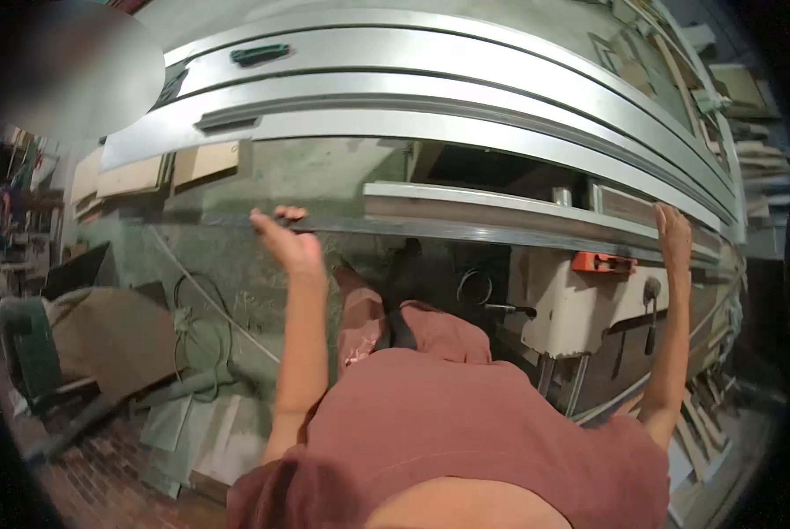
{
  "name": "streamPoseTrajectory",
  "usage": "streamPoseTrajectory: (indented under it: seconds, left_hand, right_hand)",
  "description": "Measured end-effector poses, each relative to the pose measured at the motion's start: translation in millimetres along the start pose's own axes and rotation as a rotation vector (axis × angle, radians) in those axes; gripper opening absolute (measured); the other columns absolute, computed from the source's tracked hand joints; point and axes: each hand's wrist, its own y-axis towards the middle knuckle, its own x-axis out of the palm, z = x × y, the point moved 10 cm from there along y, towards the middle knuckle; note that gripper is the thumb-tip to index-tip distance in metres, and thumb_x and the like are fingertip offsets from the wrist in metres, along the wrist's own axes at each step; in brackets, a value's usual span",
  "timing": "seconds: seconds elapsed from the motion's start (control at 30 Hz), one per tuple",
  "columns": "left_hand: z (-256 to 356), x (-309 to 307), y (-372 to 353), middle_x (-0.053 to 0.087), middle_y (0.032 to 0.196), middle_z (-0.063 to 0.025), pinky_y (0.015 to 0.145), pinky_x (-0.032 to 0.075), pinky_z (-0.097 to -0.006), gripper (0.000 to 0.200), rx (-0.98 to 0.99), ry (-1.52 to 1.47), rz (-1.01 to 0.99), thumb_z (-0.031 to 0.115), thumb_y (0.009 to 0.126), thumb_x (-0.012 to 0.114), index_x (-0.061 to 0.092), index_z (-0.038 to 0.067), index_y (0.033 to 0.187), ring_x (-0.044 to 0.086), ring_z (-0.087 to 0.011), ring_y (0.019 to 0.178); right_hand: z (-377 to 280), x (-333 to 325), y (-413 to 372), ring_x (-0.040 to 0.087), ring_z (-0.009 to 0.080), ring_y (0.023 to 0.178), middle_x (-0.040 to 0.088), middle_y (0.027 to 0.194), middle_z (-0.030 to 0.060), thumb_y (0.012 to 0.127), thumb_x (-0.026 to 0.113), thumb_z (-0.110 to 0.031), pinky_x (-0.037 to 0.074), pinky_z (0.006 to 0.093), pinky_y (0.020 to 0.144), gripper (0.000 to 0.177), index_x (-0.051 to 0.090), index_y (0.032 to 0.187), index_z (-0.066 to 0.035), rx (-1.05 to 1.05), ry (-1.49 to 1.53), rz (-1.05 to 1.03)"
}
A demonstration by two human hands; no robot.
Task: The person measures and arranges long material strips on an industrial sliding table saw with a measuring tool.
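A long dark metal bar (pixel 395 227) runs across the view in front of my body. My left hand (pixel 291 240) is closed around the bar left of centre, its fingers wrapped over the far side. At the right, my right hand (pixel 674 231) rests at the bar and the edge of a metal rail (pixel 501 210); its fingertips are partly hidden behind the rail. Beyond the bar lies a wide silver sliding table (pixel 395 62) with long grooves and a dark green object (pixel 260 55) on top.
A cream machine housing (pixel 558 309) with a red-orange part (pixel 604 263) stands below the rail at right. Wooden boards (pixel 205 163) lean at the left, above a brown panel (pixel 112 339) and loose cables (pixel 187 322). More wood pieces (pixel 761 159) are stacked far right.
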Motion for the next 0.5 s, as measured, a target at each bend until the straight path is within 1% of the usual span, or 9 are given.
streamPoseTrajectory:
  seconds: [0.03, 0.07, 0.1, 0.13, 0.2, 0.27, 0.37, 0.47, 0.5]
  left_hand:
    - [-4, 2, -6, 0.044, 0.078, -0.0056, 0.058, 0.043, -0.0278, 0.036, 0.027, -0.004, -0.033, 0.035, 0.093, 0.046, 0.036, 0.014, 0.121, 0.042, -0.0143, 0.065]
    - [-9, 5, -11, 0.044, 0.079, -0.0057, 0.059, 0.043, -0.0281, 0.038, 0.05, -0.01, -0.073, 0.035, 0.093, 0.047, 0.035, 0.014, 0.123, 0.042, -0.0142, 0.065]
    - [-17, 6, -14, 0.045, 0.082, -0.0068, 0.062, 0.045, -0.0312, 0.037, 0.026, -0.032, -0.099, 0.035, 0.092, 0.048, 0.036, 0.015, 0.122, 0.044, -0.0159, 0.067]
    - [-24, 7, -18, 0.046, 0.084, -0.008, 0.065, 0.046, -0.0343, 0.037, 0.0, -0.053, -0.124, 0.034, 0.091, 0.049, 0.037, 0.016, 0.121, 0.046, -0.0176, 0.069]
    - [-37, 14, -40, 0.049, 0.091, -0.0084, 0.072, 0.047, -0.0362, 0.037, -0.013, -0.014, -0.114, 0.034, 0.091, 0.049, 0.037, 0.016, 0.122, 0.051, -0.0194, 0.077]
    - [-54, 19, -59, 0.051, 0.099, -0.0087, 0.082, 0.045, -0.0371, 0.04, -0.124, 0.008, -0.169, 0.036, 0.091, 0.048, 0.037, 0.016, 0.124, 0.052, -0.0199, 0.087]
    - [-68, 25, -77, 0.052, 0.111, -0.0081, 0.091, 0.039, -0.0347, 0.046, -0.149, 0.093, -0.233, 0.04, 0.092, 0.047, 0.035, 0.014, 0.128, 0.049, -0.019, 0.101]
    - [-67, 22, -87, 0.055, 0.105, -0.0047, 0.086, 0.041, -0.0285, 0.043, -0.16, 0.248, -0.196, 0.038, 0.093, 0.045, 0.039, 0.011, 0.127, 0.051, -0.0141, 0.093]
    - [-67, 21, -87, 0.053, 0.107, -0.0036, 0.084, 0.041, -0.0275, 0.041, -0.144, 0.267, -0.205, 0.038, 0.092, 0.047, 0.047, 0.011, 0.123, 0.048, -0.0122, 0.095]
  right_hand:
    - [-64, -17, 6, 0.058, 0.0304, 0.086, 0.061, 0.095, 0.014, 0.087, 0.052, -0.015, 0.046, 0.0369, 0.077, 0.018, 0.061, 0.096, -0.002, -0.081, 0.159, 0.054]
    - [-133, -21, 3, 0.058, 0.0295, 0.087, 0.06, 0.096, 0.0129, 0.083, 0.055, -0.011, 0.046, 0.0368, 0.077, 0.015, 0.059, 0.095, -0.003, -0.337, 0.09, 0.041]
    - [-181, -20, -2, 0.057, 0.0286, 0.09, 0.059, 0.097, 0.0118, 0.077, 0.06, -0.011, 0.047, 0.0372, 0.075, 0.019, 0.058, 0.094, -0.005, -0.349, 0.201, 0.017]
    - [-233, -28, -9, 0.057, 0.0274, 0.091, 0.058, 0.096, 0.0103, 0.075, 0.065, -0.015, 0.047, 0.037, 0.075, 0.024, 0.058, 0.096, -0.006, -0.302, 0.379, -0.101]
    - [-304, -19, -23, 0.056, 0.0269, 0.088, 0.057, 0.095, 0.0094, 0.073, 0.068, -0.021, 0.046, 0.0372, 0.074, 0.033, 0.056, 0.1, -0.007, -0.483, 0.442, -0.113]
    - [-335, 9, -30, 0.055, 0.0269, 0.086, 0.055, 0.094, 0.0086, 0.074, 0.068, -0.023, 0.046, 0.0372, 0.073, 0.037, 0.054, 0.105, -0.009, -0.54, 0.472, -0.173]
    - [-346, 25, -32, 0.053, 0.0263, 0.086, 0.052, 0.093, 0.0082, 0.074, 0.068, -0.021, 0.045, 0.0361, 0.072, 0.037, 0.054, 0.106, -0.009, -0.51, 0.438, -0.203]
    - [-345, 28, -34, 0.054, 0.0257, 0.086, 0.052, 0.091, 0.0079, 0.074, 0.067, -0.02, 0.045, 0.0353, 0.071, 0.035, 0.054, 0.104, -0.009, -0.505, 0.385, -0.17]
    - [-345, 26, -36, 0.054, 0.0254, 0.086, 0.052, 0.091, 0.0076, 0.074, 0.067, -0.019, 0.046, 0.035, 0.071, 0.033, 0.055, 0.103, -0.009, -0.521, 0.366, -0.127]
